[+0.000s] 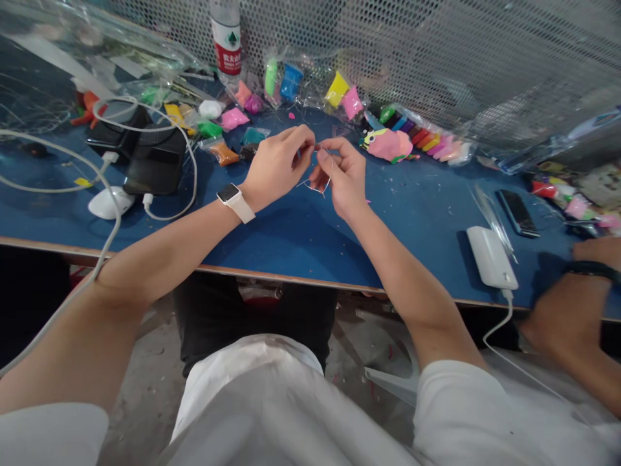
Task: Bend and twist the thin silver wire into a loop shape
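Note:
Over the blue tabletop, my left hand (281,162) and my right hand (343,173) meet almost fingertip to fingertip. A thin, pale, bent wire (317,190) loops below and across the fingers of my right hand, which pinches it. My left fingertips are closed in a pinch at the wire's upper end; exactly where they grip is partly hidden. Just right of my hands lies a pink clay fish-like figure (387,144) with a yellow part and an eye. Small packets of coloured clay, such as an orange one (224,154), sit left of my left hand.
A water bottle (226,42) stands against the perforated metal screen (412,39). Black power banks (156,158), a white mouse-shaped device (110,202) and cables lie left. At right are a white power bank (491,257), a phone (517,212) and another person's arm (577,310).

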The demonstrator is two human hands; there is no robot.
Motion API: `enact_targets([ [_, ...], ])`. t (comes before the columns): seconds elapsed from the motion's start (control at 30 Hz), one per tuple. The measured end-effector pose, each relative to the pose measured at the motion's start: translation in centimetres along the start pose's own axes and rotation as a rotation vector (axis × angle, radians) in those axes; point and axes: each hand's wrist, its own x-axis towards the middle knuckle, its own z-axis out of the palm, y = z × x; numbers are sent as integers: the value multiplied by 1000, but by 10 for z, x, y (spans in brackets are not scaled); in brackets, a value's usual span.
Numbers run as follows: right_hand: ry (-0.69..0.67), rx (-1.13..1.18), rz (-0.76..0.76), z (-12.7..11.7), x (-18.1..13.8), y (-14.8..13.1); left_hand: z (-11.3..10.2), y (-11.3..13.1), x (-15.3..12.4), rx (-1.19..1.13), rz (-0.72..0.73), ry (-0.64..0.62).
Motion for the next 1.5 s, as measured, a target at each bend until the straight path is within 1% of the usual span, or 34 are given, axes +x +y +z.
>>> enact_targets([
  [0.07, 19, -51, -47, -1, -1, -8, -2, 0, -1, 4, -53, -74],
  [0.17, 36, -108, -110, -4, -3, -21, -2, 0, -2, 0, -68, -110],
  [0.33, 53, -176, -156, -7, -6, -28, 0, 3, -2, -32, -75, -95],
  [0.4, 87, -172, -171, -6, -7, -28, 0, 7, -1, -82, -108, -72],
  [0.5, 118, -134, -187, -3, -7, -26, 1, 12, -1, -216, -190, -51],
  [0.6, 84, -77, -145, -2, -5, -26, 2, 12, 0, -341, -248, -75],
  [0.7, -18, -31, -79, -3, -2, -25, 3, 7, 0, -324, -250, -57],
  [0.77, -61, -7, -61, -4, -1, -25, 3, 4, 1, -288, -197, -9],
  [0.83, -74, 20, -46, -6, 0, -26, 2, 3, 3, -262, -124, 32],
  [0.9, -89, 48, -12, -7, 0, -28, 1, 5, 3, -213, -95, 32],
  [0.93, -101, 60, 13, -7, 0, -29, 0, 6, 4, -195, -57, 36],
  [0.97, -112, 71, 37, -7, 0, -31, -1, 7, 4, -176, -69, 28],
  [1.1, -135, 127, 82, -5, -1, -35, -3, 12, 3, -180, -25, 46],
  [1.27, -144, 189, 93, -8, 0, -35, -9, 17, 4, -179, -86, -10],
  [1.37, -124, 185, 107, -11, 2, -31, -11, 17, 5, -198, -97, -26],
  [1.5, -109, 180, 88, -14, 5, -26, -11, 14, 4, -175, -129, -86],
])
